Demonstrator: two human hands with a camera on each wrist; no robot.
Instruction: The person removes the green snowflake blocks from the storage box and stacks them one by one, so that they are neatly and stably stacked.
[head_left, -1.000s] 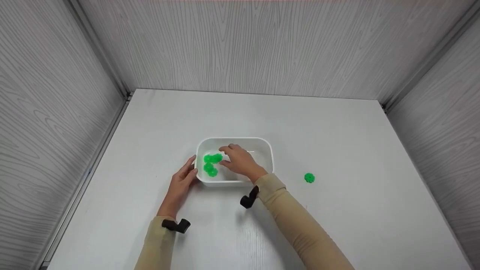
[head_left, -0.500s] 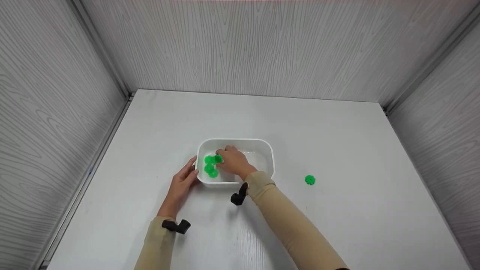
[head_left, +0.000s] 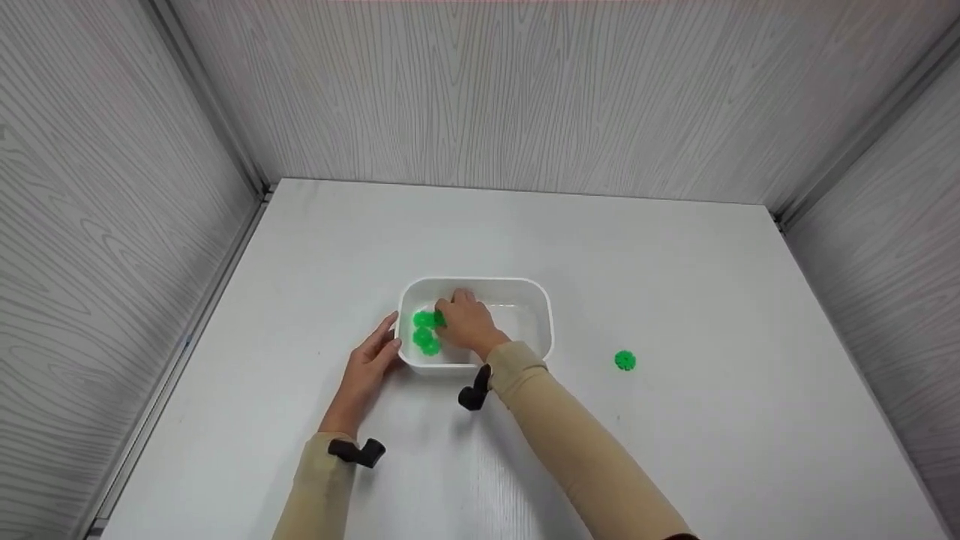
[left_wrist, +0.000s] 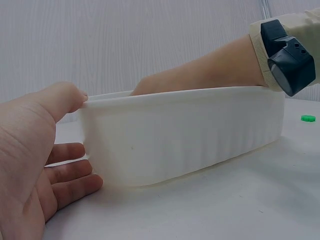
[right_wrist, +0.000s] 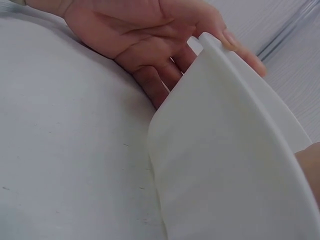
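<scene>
A white plastic tub (head_left: 517,283) sits on the table with several green notched discs, like interlocking toy discs (head_left: 424,337), at its left end. My left hand (head_left: 367,367) holds that end from outside; in the left wrist view its thumb is at the rim and the other fingers are against the wall. Reaching over the near rim, my right hand (head_left: 469,322) is down inside the tub. Its curled fingers pinch a green disc (head_left: 439,319) at the right of the group, partly covered by the fingertips. The tub wall hides these fingers in both wrist views.
A single green disc (head_left: 625,360) lies on the white table (head_left: 712,300), right of the tub. Pale wood-grain panels (head_left: 480,97) enclose the table at the back and both sides. Each wrist wears a black camera (head_left: 474,391).
My right hand has moved left and down into the tub, and its fingers have closed on a green disc. The left hand stays at the tub's left end.
</scene>
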